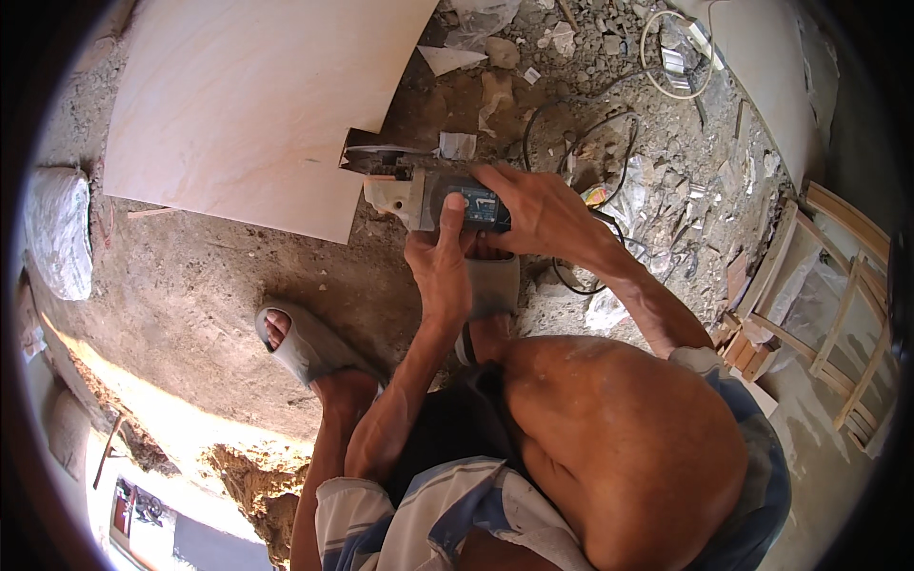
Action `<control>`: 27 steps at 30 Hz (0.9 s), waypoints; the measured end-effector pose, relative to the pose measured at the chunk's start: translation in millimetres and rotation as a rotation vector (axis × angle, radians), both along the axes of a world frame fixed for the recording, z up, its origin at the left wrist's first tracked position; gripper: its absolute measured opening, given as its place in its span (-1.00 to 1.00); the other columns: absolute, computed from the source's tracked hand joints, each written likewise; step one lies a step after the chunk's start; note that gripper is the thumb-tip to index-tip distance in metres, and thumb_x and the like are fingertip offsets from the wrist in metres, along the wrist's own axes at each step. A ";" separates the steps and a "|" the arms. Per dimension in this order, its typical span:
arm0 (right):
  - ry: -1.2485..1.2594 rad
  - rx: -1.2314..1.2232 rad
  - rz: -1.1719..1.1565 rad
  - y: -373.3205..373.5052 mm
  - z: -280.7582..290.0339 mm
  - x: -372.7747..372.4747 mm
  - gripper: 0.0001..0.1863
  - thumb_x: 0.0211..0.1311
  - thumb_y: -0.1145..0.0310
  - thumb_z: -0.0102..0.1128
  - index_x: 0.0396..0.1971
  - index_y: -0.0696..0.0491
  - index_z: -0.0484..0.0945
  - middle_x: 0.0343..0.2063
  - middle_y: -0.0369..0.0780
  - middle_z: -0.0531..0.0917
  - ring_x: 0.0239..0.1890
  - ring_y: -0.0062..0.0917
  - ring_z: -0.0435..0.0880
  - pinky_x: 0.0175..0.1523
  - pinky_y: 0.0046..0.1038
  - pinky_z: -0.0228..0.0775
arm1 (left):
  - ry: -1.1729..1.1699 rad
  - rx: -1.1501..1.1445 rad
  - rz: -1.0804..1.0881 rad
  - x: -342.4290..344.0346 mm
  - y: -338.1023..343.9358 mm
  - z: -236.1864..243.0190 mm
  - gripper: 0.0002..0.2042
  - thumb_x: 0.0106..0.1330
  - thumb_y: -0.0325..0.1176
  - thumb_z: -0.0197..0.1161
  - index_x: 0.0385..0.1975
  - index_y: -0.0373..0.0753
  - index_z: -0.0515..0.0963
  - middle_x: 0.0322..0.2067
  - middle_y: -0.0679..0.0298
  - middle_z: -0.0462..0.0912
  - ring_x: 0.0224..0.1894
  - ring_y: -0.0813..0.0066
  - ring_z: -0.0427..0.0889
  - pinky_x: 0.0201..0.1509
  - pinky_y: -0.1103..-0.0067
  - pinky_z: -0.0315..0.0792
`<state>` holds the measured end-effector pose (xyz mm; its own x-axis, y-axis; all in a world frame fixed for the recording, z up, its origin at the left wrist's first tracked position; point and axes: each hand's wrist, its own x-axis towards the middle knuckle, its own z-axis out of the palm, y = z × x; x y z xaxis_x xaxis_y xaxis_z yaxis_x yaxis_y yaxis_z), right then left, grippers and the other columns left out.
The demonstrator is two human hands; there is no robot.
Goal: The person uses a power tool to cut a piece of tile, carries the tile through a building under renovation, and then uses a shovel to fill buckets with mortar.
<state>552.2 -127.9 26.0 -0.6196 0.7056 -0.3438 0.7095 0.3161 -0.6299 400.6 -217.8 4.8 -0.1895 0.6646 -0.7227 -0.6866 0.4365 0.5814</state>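
A handheld power cutter [419, 198] with a grey body and a round blade [386, 150] sits at the right edge of a large pale tile [248, 105]. The blade lies within a small dark notch cut into that tile's edge. My right hand [545, 211] wraps round the cutter's rear end from the right. From below, my left hand [442, 266] grips the body, its thumb stretched up over the label; its other fingers are mostly hidden behind the tool. I cannot tell whether the blade is turning.
A black cord [624, 143] loops over rubble at the right, near a pale coiled cable [645, 57]. Wooden frames [828, 314] lean at far right. My sandalled feet [309, 343] stand on the dirt floor close below the cutter. A plastic-wrapped bundle [59, 233] lies at far left.
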 end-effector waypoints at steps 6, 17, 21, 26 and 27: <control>-0.007 -0.032 -0.010 1.1 11.0 -1.0 -0.22 0.02 0.01 0.63 0.15 0.13 0.49 -0.06 -0.01 0.72 -0.09 0.02 0.77 -0.04 -0.05 0.64 | 0.031 -0.043 -0.057 -2.2 -5.2 -7.4 -0.50 0.50 -0.12 0.40 0.11 -0.50 0.54 0.01 0.10 0.65 0.02 0.41 0.66 0.14 0.46 0.64; -0.156 -0.065 -0.323 -42.4 59.1 7.9 -0.18 -0.02 0.22 0.62 0.29 0.05 0.45 -0.04 0.00 0.74 -0.04 0.03 0.77 0.00 -0.08 0.64 | 0.023 0.056 -0.145 14.5 -0.9 66.0 -0.53 0.42 -0.18 0.51 0.10 -0.42 0.58 -0.07 0.20 0.73 -0.03 0.52 0.67 0.12 0.52 0.54; -0.158 -0.095 -0.482 -44.3 88.0 34.7 -0.22 -0.01 0.23 0.63 0.20 0.17 0.45 -0.14 0.03 0.76 -0.13 -0.06 0.82 -0.03 -0.18 0.65 | -0.145 0.220 -0.204 38.2 12.1 55.4 -0.44 0.38 -0.15 0.55 0.18 -0.42 0.51 -0.07 0.17 0.72 -0.03 0.51 0.67 0.10 0.49 0.58; 0.550 -1.272 -0.751 -43.3 73.2 72.6 -0.27 -0.06 0.24 0.61 0.11 0.24 0.50 -0.34 -0.09 0.71 -0.44 -0.34 0.77 -0.32 -0.40 0.66 | -0.216 0.308 -0.399 11.6 15.6 52.7 -0.36 0.37 -0.01 0.53 0.17 -0.42 0.49 -0.08 0.15 0.71 -0.07 0.48 0.66 0.02 0.48 0.62; 0.716 -1.387 -0.879 -55.8 74.6 71.3 -0.23 -0.11 0.20 0.62 0.10 0.26 0.51 -0.36 -0.07 0.70 -0.47 -0.33 0.76 -0.37 -0.39 0.64 | -0.288 0.327 -0.451 10.8 16.6 54.6 -0.34 0.36 0.02 0.53 0.17 -0.43 0.49 -0.09 0.15 0.71 -0.08 0.48 0.66 0.00 0.48 0.62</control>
<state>623.5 -183.7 100.6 -0.5386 0.3361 -0.7726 -0.1424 -0.9401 -0.3097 411.3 -201.2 59.4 0.3335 0.8292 -0.4486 -0.6250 0.5507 0.5533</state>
